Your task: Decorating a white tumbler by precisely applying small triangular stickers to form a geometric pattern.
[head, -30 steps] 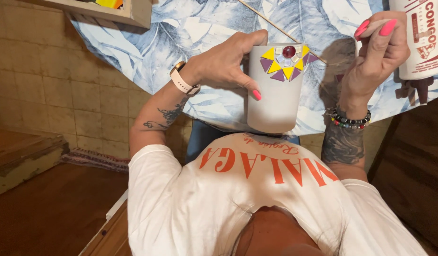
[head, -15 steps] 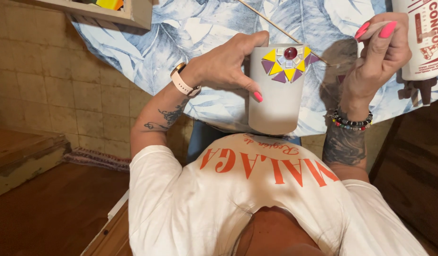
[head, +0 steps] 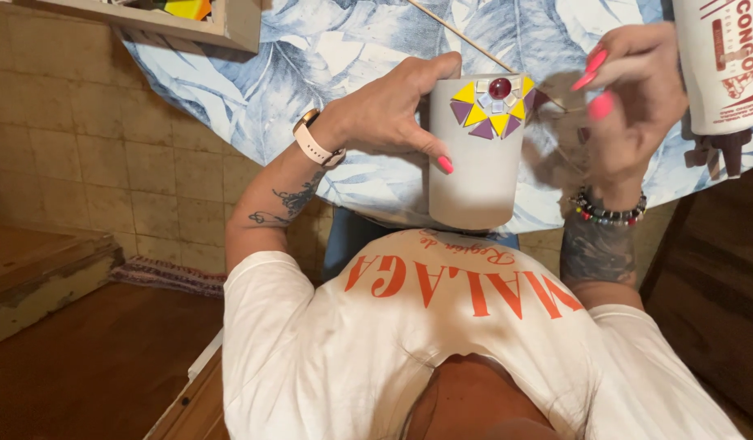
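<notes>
Far left, top edge: corner of a wooden tray with coloured pieces inside, sitting on the blue leaf-print tablecloth. Left hand, watch at the wrist, fingers clamped round the side of a white cup; thumb over the rim side, fingertips on the lower wall. Cup held up off the table, roughly upright, just in front of the chest. Near its rim: small yellow and purple triangles ringed about a red bead. A thin wooden stick runs from the top edge down to the right hand, whose fingers are pinched together on its lower end beside the triangles. White bottle stands at far right. Risk, as judged: the stick tip could nudge a triangle out of line, or the one-handed hold could let the cup turn or slip.
</notes>
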